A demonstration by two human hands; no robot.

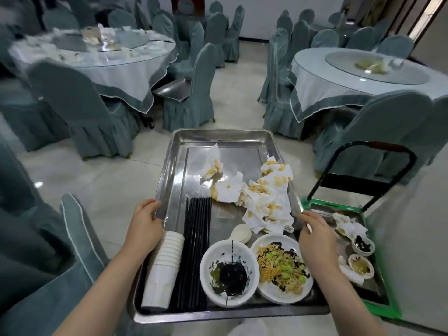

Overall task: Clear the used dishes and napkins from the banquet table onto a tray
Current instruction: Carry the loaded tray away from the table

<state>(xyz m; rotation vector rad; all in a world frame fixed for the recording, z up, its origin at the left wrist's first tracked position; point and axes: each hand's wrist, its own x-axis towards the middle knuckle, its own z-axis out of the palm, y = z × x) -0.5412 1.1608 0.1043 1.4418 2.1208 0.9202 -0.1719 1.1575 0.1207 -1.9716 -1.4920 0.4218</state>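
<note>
Upper left of the frame: a round table [80,69] with a white cloth, scraps of napkin and some dishware on and around its glass turntable, blurred, so that one looks uncleared. A second metal tray [173,89] sits on a chair just right of it.

Lower left: left hand [145,220] grips the left rim of the tray [218,137], fingers curled over the edge. Tray is held up in mid-air over the floor, lower centre of the frame, not resting on any table.

On the tray, left to right: stack of white paper cups [162,267] lying on its side, bundle of black chopsticks [195,251], bowl with dark sauce [229,272], white spoon [240,234] above it, plate of leftover noodles [282,267]. Crumpled stained napkins [261,197] fill the right middle; the far end is mostly bare metal.

Right hand [314,235] grips the right rim, fingers wrapped on the edge.

Lower right: green cart [378,309] with a black handle, carrying another tray with small sauce dishes and napkins, so one load looks already stowed.

Upper right: second table [339,78], only a few items on its turntable, nearly done.

Judgement: roughly midway. This load is collected and being carried; left table remains.
</note>
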